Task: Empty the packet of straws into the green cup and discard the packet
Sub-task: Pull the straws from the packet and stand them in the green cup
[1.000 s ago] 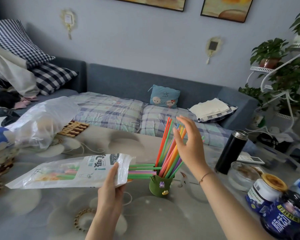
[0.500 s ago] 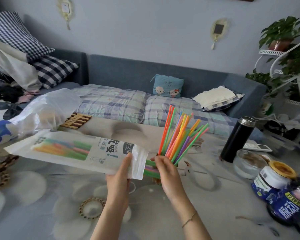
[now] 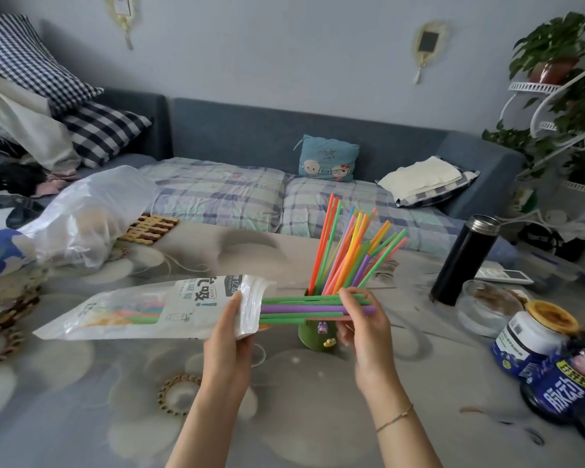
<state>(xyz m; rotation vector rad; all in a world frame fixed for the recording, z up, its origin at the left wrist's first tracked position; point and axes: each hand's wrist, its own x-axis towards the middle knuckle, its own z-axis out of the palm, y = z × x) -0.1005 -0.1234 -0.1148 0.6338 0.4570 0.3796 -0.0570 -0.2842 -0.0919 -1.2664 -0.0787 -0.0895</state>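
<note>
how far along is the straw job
Done: many straws already stand in the green cup. In hand: the right hand grips a few more sticking out of the packet, which the left hand holds. Left: the straws inside, then discarding the packet.

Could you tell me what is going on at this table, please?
A person is emptying a straw packet into a green cup. The left hand grips the packet's open end, holding it roughly level above the table. The right hand pinches a few green and purple straws sticking out of its mouth. A bunch of coloured straws already stands in the cup, and several more lie inside the packet.
</note>
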